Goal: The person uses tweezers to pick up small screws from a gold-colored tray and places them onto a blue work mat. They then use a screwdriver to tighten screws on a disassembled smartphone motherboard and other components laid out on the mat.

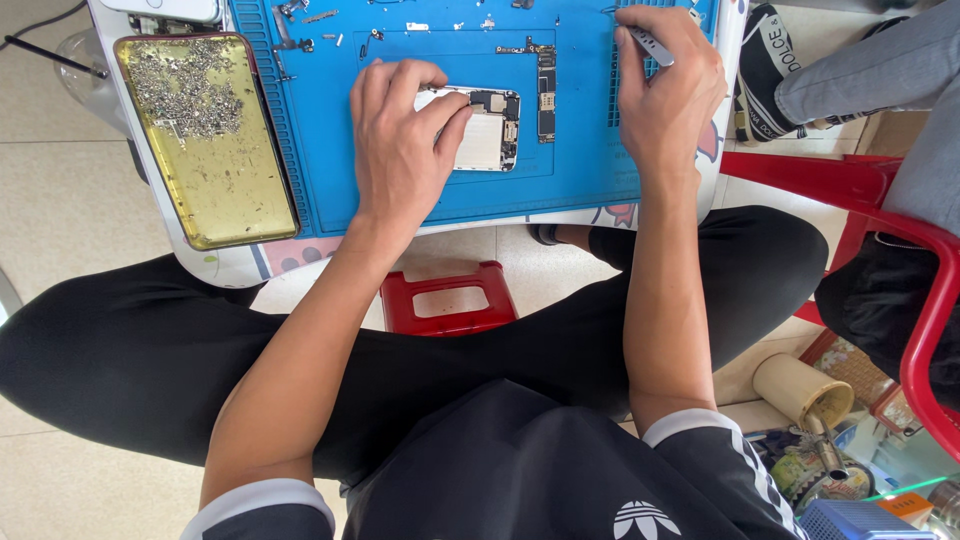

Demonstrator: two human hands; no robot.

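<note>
On the blue mat (330,180), centre, left hand (400,140) clamps fingers around the opened phone (485,130). At 1 o'clock of it, right hand (665,95) pinches metal tweezers (648,45). Circuit board (546,95) lies just beside the phone at 2 o'clock; gold tray (215,190) of screws at 9.

Pale tiled floor (60,180) – red plastic stool (450,298), red chair (900,260).

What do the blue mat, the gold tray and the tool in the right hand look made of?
Blue mat: likely silicone or rubber, matte, with moulded ridges. Gold tray: probably metal, shiny and scuffed, strewn with small screws. Tool in the right hand: seemingly bare metal, grey with a glint.
</note>
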